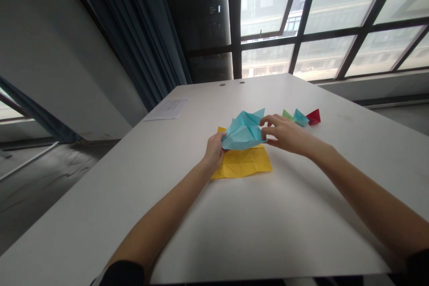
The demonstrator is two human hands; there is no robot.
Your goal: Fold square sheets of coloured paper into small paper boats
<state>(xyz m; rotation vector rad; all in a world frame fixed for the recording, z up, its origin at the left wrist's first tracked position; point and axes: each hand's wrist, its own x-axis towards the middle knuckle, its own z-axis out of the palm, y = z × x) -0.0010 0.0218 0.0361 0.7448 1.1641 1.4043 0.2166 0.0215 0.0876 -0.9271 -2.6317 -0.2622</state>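
A light blue sheet of folded paper (244, 132), creased and partly opened out, is held up between my two hands. My left hand (215, 148) grips its left edge, thumb and fingers closed on it. At the paper's right edge, my right hand (283, 133) pinches a corner with curled fingers. Beneath the blue paper, a yellow creased sheet of paper (247, 163) lies on the table, partly covered by the blue paper and my left hand.
On the white table (208, 232), beyond my right hand, stand small folded paper pieces: a green one (287, 115), a blue one (300, 118) and a red one (314, 117). A printed sheet (168, 109) lies by the far left edge. A dark curtain (140, 31) hangs behind.
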